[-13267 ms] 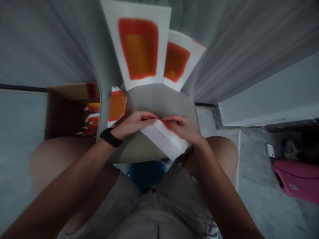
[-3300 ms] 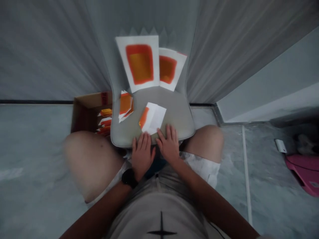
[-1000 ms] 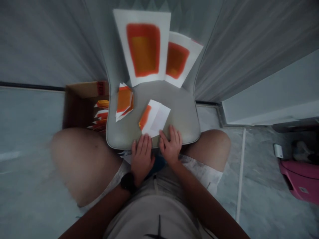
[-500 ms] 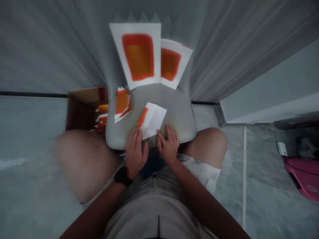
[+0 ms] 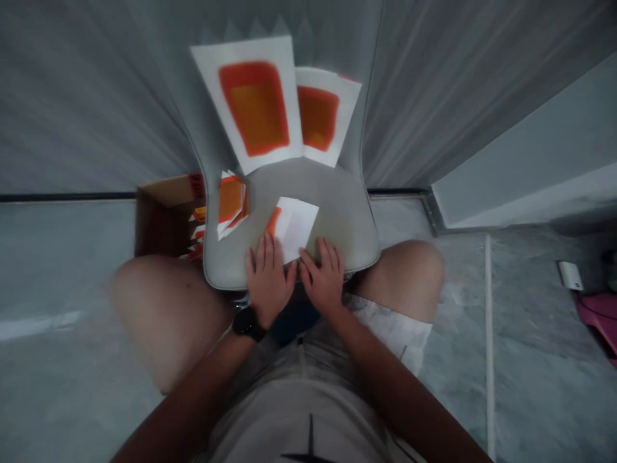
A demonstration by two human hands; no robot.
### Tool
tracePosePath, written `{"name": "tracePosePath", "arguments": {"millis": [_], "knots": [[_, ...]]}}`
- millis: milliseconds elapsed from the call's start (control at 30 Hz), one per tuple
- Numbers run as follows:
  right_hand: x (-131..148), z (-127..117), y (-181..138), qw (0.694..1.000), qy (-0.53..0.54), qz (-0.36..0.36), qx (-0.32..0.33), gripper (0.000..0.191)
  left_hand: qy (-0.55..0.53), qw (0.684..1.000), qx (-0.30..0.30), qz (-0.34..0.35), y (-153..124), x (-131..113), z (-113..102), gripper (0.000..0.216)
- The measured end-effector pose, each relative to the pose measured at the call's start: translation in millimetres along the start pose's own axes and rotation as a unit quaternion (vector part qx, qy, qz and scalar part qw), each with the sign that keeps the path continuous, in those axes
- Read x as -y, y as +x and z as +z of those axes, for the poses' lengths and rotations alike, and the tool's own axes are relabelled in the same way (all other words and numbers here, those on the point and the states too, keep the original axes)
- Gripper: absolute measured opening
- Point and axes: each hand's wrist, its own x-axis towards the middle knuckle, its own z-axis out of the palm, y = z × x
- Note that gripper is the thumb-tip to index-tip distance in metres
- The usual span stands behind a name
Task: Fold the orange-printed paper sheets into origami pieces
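Observation:
A small white sheet of paper with an orange patch (image 5: pixel 296 225), partly folded, lies on the grey chair seat (image 5: pixel 337 212) before me. My left hand (image 5: pixel 270 273) rests flat over its lower left part, fingers stretched forward and hiding some of the orange. My right hand (image 5: pixel 324 273) touches the near right corner with the index finger; its other fingers lie spread on the seat. Left of the sheet sits a stack of folded orange-and-white papers (image 5: pixel 232 204).
Two larger white sheets lean on the chair back: a left sheet with an orange print (image 5: pixel 258 109) and a right one (image 5: pixel 321 116). A cardboard box (image 5: pixel 166 193) holding more orange-and-white papers stands left of the chair. On the floor at right lie a white device (image 5: pixel 570 275) and a pink object (image 5: pixel 598 315).
My left hand has slid right and forward over the paper, covering more of its orange side. My right hand has barely moved. The camera view has shifted slightly.

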Motion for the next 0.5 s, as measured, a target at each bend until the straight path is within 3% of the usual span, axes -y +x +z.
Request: {"name": "tracePosePath", "arguments": {"millis": [233,500], "knots": [[18.9,-2.3,-10.2,0.996,0.017,-0.077,0.035,0.048,0.033,0.999,0.038,0.008,-1.5,1.8,-1.2,0.068],[21.5,8.2,-17.1,0.997,0.027,-0.069,0.013,0.054,0.007,1.0,0.014,-0.001,-3.3,1.8,1.5,0.069]]}}
